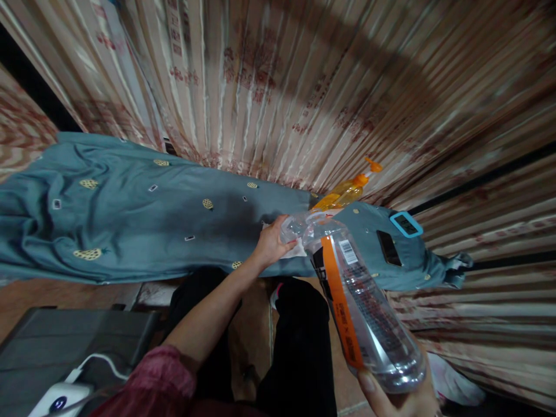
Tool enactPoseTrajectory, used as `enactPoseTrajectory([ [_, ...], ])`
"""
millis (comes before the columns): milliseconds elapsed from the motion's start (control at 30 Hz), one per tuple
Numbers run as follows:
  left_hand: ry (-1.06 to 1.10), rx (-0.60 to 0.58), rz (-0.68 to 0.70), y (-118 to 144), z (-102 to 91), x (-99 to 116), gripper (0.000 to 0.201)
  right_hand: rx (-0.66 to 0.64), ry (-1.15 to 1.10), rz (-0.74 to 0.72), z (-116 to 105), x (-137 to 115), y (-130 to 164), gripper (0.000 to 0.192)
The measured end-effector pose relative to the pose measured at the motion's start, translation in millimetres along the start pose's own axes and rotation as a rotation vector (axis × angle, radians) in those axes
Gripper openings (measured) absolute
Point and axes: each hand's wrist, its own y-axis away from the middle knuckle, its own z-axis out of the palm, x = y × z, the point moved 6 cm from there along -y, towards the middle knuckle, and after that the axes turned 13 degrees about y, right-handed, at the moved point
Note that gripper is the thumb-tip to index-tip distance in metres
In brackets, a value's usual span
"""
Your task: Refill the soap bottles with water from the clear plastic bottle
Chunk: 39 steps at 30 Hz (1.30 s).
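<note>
Overhead, striped curtains [304, 87] back a teal-clothed table [130, 220]; right grip [403, 397] clamps the bottle [365, 307], left grip [271, 243] pinches white tissue [297, 250].

A clear plastic bottle [365, 301] with an orange label strip and a barcode is held tilted, base low at the right, neck pointed up-left. Its neck is met by a crumpled clear plastic piece [293, 226], under which a white cloth [297, 250] lies on the blue-covered surface.
</note>
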Motion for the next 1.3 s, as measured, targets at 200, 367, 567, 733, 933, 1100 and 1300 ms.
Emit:
enactPoseTrajectory([
  [200,0.001,-0.001,0.001,0.3,-0.1,-0.4,0.063,-0.005,-0.002,0.015,-0.4,-0.9,0.9,0.061],
  [367,-0.007,-0.001,-0.007,0.0,0.4,-1.9,0.064,0.014,0.021,0.003,-0.1,-0.3,1.6,0.058],
  [567,-0.012,-0.004,0.003,-0.6,1.2,-0.9,0.063,0.005,0.029,0.002,0.2,1.2,1.6,0.059],
  [733,0.01,0.004,0.0,0.3,0.5,-1.9,0.063,0.001,0.019,-0.003,-0.2,-2.5,1.5,0.057],
  [933,0.023,0.001,0.008,0.0,1.0,-2.3,0.064,0.006,0.026,0.016,-0.1,-1.5,2.2,0.059],
  [1100,0.003,0.003,-0.003,-0.3,1.8,-1.9,0.064,0.01,0.012,0.013,0.5,3.8,1.9,0.062],
  [1300,-0.002,0.011,0.001,-0.1,1.1,-1.4,0.064,0.007,0.028,0.0,0.9,3.5,2.3,0.061],
])
